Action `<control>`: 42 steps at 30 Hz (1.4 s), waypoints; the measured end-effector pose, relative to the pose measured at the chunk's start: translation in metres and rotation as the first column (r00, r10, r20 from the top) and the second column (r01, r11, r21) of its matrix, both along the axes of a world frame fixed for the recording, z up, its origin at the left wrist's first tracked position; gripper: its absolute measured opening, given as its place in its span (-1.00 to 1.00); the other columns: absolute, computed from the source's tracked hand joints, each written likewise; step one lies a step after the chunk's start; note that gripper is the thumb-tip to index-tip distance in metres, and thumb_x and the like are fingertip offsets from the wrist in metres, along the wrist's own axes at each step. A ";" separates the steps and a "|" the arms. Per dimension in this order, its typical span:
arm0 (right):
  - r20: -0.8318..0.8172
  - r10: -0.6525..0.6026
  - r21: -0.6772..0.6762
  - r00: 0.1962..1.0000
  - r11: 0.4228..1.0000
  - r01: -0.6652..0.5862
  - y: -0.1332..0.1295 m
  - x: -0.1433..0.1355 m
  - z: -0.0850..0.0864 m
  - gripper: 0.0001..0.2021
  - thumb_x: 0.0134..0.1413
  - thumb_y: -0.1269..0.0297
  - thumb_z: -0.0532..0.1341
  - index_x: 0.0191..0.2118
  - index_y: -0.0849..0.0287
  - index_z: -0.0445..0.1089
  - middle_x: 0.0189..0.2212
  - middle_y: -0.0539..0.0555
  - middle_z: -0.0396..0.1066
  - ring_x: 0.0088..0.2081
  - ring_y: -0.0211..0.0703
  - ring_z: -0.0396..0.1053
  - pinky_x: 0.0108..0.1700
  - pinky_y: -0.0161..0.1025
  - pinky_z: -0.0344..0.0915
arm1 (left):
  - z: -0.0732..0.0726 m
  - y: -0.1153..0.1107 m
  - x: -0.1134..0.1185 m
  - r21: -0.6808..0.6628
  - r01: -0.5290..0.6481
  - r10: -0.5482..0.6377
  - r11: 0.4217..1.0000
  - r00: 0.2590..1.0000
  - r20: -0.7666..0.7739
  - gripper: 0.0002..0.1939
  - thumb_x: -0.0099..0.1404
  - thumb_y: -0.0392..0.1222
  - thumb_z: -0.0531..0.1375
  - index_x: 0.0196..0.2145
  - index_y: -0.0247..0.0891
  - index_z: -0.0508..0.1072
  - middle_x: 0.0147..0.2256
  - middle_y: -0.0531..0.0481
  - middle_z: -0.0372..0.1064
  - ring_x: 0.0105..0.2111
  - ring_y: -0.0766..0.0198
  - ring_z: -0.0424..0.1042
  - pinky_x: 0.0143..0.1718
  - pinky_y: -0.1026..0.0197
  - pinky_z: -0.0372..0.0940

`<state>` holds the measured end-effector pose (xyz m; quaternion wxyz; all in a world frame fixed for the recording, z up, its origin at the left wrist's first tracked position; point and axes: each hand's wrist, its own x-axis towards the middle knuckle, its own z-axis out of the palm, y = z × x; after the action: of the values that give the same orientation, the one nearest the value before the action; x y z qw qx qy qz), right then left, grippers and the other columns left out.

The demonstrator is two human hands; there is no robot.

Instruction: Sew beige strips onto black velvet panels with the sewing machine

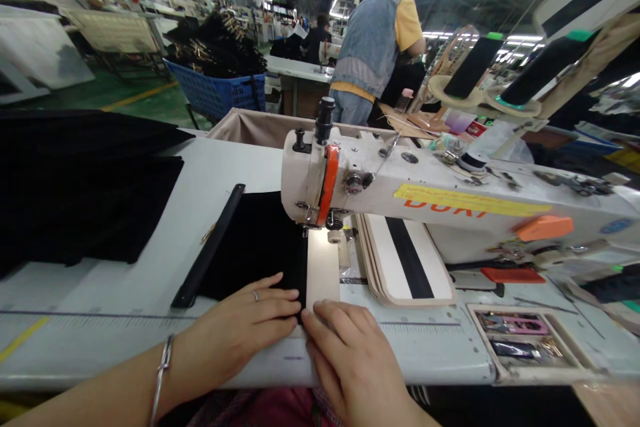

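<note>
Black cloth (250, 240) is pressed flat beneath the sewing machine (360, 180) by the left hand (250, 320), fingers slightly spread; its edge, beside a pale strip (323, 267), is touched by the right hand (350, 340), fingers together.

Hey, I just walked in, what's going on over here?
Someone is at a sewing machine with both hands on the work. The left hand lies flat on black fabric, while the right hand's fingertips are at the near end of a cream strip right beside it. The edge where the two meet runs up under the machine's head. A stack of cream panels with a black stripe sits to the right. I can't tell whether the machine is running.
</note>
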<state>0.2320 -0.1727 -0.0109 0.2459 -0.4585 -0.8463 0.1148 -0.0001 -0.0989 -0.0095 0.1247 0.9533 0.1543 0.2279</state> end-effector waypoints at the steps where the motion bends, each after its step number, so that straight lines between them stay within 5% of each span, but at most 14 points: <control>1: 0.004 -0.007 -0.014 1.000 1.000 0.007 0.001 0.000 0.000 -0.60 0.29 0.41 0.11 0.21 0.16 0.27 0.08 0.15 0.36 0.03 0.04 0.30 0.03 0.00 0.32 | -0.001 0.003 0.000 0.010 0.001 -0.001 1.000 1.000 -0.008 -0.67 0.38 -0.46 0.01 -0.01 -0.25 0.44 -0.01 -0.01 0.47 0.16 0.28 0.30 0.38 0.06 -0.08; 17: 0.125 -0.055 -0.041 0.991 0.997 0.061 0.049 -0.002 0.010 -0.65 0.27 0.31 0.18 0.15 0.13 0.33 -0.06 0.11 0.40 -0.03 0.00 0.31 0.05 0.00 0.29 | -0.005 0.054 0.006 0.143 -0.073 0.102 0.987 0.973 -0.209 -0.69 0.40 -0.45 -0.01 -0.02 -0.33 0.44 0.01 -0.08 0.45 0.12 0.21 0.34 0.30 0.03 0.11; 32: 0.052 -0.041 0.128 0.998 0.991 0.034 0.052 0.009 -0.012 -0.66 0.27 0.52 0.09 0.09 0.17 0.38 0.00 0.14 0.43 0.01 -0.04 0.32 0.06 -0.02 0.32 | -0.007 0.062 0.001 0.165 0.006 0.005 0.986 0.998 -0.062 -0.68 0.41 -0.44 -0.01 0.01 -0.29 0.44 0.00 -0.05 0.48 0.13 0.24 0.34 0.27 0.06 0.16; 42: 0.118 -0.058 0.103 0.991 0.994 0.045 0.059 0.008 -0.009 -0.62 0.23 0.53 0.10 0.14 0.19 0.35 0.05 0.15 0.40 0.07 0.01 0.29 0.10 0.00 0.29 | -0.014 0.071 0.003 0.125 -0.057 0.078 0.991 0.982 -0.171 -0.65 0.41 -0.48 0.00 0.01 -0.28 0.45 0.06 -0.03 0.44 0.15 0.24 0.32 0.27 0.04 0.15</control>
<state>0.2399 -0.1134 -0.0201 0.2197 -0.4734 -0.8522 0.0377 0.0029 -0.0281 -0.0230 0.0455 0.9696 0.1831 0.1559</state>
